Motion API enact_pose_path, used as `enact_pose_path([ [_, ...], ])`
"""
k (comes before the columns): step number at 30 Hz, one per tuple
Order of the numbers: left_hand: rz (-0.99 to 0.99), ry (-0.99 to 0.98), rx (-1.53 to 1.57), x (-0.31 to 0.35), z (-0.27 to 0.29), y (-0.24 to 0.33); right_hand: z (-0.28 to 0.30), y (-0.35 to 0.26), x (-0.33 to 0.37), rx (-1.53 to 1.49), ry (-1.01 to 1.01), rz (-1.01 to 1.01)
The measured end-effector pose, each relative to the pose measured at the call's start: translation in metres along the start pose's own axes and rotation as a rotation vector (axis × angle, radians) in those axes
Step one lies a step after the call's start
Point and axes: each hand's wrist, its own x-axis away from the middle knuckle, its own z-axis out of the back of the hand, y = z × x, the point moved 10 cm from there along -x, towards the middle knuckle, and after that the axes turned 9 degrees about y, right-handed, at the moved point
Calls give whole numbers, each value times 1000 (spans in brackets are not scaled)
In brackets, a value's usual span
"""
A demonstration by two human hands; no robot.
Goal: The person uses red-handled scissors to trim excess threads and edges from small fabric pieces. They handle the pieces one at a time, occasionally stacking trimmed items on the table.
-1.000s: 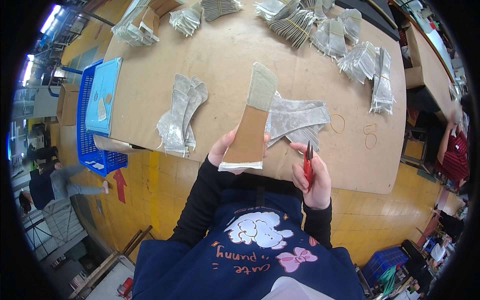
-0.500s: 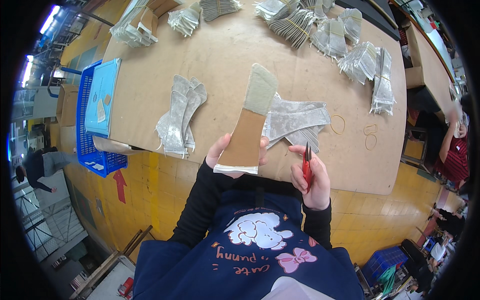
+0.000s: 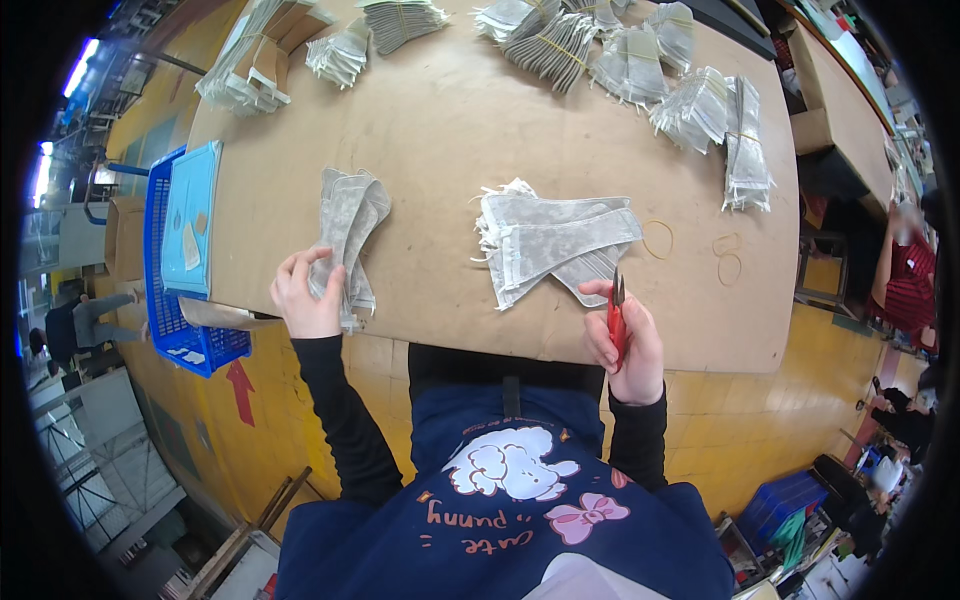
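Observation:
My left hand (image 3: 310,295) rests on the left pile of grey fabric pieces (image 3: 353,210), its thumb and fingertips a little apart on the pile's near left side. These pieces are narrow in the waist and flare at the ends. In my right hand (image 3: 635,345) are red-handled thread snips (image 3: 617,325), dark blades pointing away from me. Just beyond that hand lies a second pile of like pieces (image 3: 560,240), crossed over one another, with loose white threads at its left end. What lies under my left palm is hidden.
Banded bundles of grey pieces (image 3: 550,50) line the table's far side, with another bundle (image 3: 747,145) at the right. Yellow rubber bands (image 3: 657,240) lie right of the second pile. A blue basket (image 3: 215,345) stands at the left edge, holding a light-blue board (image 3: 197,220).
The brown-and-grey piece has left my left hand, which has moved left onto the left pile. My right hand stays nearly in place with the snips. The view has shifted slightly.

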Motion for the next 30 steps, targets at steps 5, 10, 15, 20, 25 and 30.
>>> enact_pose_path([
  [5,-181,49,195,32,-22,95,3,-11,3,-32,-5,59],
  [10,-385,-349,693,75,-93,212,6,-12,9,-86,27,51],
  [15,-581,-121,471,82,-101,234,18,-8,19,-135,73,38],
  [20,-502,-214,605,74,-94,210,25,3,16,-155,78,-26],
  [25,-625,-301,500,89,-100,221,11,4,12,-130,27,-49],
  [30,-539,-276,537,88,-103,214,-2,-6,12,-72,-33,9],
])
